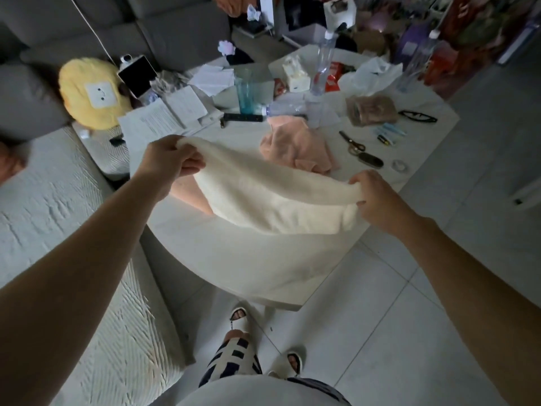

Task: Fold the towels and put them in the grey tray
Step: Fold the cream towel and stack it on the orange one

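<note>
A cream towel (272, 194) hangs above the white table (234, 259), stretched between both hands. My left hand (168, 159) pinches its upper left corner. Its right corner is gripped by my right hand (377, 197). A crumpled pink towel (295, 145) lies on the table behind the cream one. Another pink piece (190, 194) shows under the cream towel's left side. I see no grey tray in this view.
The far half of the table is crowded: a blue glass (247, 92), plastic bottles (323, 68), papers (164, 118), scissors (351, 142), a tissue box (297, 73). A grey sofa with a yellow cushion (87, 92) stands at left. White floor tiles lie at right.
</note>
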A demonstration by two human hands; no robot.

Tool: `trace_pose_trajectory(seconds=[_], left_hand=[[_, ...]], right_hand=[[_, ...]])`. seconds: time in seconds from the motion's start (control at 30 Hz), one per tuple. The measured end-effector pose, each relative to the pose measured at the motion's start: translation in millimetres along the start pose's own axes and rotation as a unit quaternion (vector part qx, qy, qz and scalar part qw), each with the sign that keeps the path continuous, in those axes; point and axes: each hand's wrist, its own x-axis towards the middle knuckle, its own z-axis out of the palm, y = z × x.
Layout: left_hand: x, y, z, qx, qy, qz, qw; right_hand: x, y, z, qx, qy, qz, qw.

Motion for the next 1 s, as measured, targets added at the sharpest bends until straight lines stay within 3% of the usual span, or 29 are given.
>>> trace_pose_trajectory(seconds=[0.1,0.2,0.3,0.57,0.7,0.87,1.0], left_hand=[[7,14,7,0.019,0.008,0.009,1.0],[16,23,2,0.041,0.045,-0.008,0.998],[27,38,-11,0.049,0.092,-0.003,0.995],[30,68,-20,-0.022,0.109,0.094,0.989],[29,64,-19,0.044,0.096,0.101,0.989],[23,46,-16,0.049,0.054,0.07,0.995],[3,14,-33,0.018,-0.001,0.009,1.0]], right_hand=[[10,-3,-4,0.027,0.041,-0.006,0.999],[20,-6,-24,0.187,0.096,0.067,0.975],[37,-6,-56,0.214,0.159,0.112,0.957],[61,-15,-97,0.276,0.267,0.053,0.922],[64,-1,-87,0.223,0.258,0.065,0.938],[55,3,-74,0.243,0.247,0.097,0.933],[19,12,-58,0.329,0.146,0.086,0.929]])
